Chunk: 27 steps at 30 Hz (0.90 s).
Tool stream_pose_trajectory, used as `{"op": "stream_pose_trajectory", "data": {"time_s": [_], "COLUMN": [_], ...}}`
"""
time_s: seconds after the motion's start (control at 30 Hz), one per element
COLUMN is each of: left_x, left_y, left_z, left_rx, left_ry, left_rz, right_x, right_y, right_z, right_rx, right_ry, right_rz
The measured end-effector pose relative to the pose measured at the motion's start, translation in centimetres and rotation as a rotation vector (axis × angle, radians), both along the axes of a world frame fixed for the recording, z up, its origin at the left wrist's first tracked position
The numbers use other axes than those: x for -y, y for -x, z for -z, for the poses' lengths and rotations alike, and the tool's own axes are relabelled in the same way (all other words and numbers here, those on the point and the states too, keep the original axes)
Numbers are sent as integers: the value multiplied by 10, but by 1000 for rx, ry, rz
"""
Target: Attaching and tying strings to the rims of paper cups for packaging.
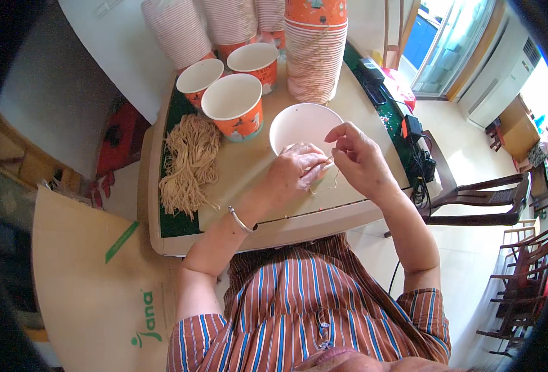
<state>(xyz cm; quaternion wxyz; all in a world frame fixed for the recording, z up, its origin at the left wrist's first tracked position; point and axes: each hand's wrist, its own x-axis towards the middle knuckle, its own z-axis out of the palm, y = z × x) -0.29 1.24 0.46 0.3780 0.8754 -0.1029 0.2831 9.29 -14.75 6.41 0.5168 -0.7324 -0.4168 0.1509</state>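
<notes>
Across the middle of the frame, the tabletop [249,180] carries everything I work with. At top centre, a tall stack of nested paper cups [314,62] rises, and shorter cup stacks [176,31] fill the upper left, none of them in my hands. Just below those, three orange cups [231,126] stand upright and apart from the stacks; whether they are finished I cannot tell. Left of centre lies a thick bundle of string [190,162], so plenty remains. The white-lined cup [294,127] I am busy with sits at the centre. My right hand [356,155] is half curled beside its rim; I cannot tell if it grips anything. My left hand [300,168] bends over the near rim, fingertips seemingly pinching a thin strand [336,178]. Its end dangles loose, so I judge this cup partway done.
</notes>
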Motion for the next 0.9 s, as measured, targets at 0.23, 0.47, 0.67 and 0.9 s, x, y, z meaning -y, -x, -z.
{"op": "stream_pose_trajectory", "data": {"time_s": [0.23,0.47,0.67,0.9], "left_x": [1,3,4,8], "left_y": [4,9,12,14], "left_z": [3,6,9,6], "left_rx": [18,7,-9,-29], "left_ry": [-116,-127,-187,-284], "left_rz": [-33,-135,-227,-302], "right_x": [-1,-2,-2,-2], "right_y": [-3,0,2,5], "right_z": [4,0,-4,-9], "right_rx": [-18,29,-19,5], "right_ry": [-21,-25,-96,-78], "right_rz": [-2,10,21,34]}}
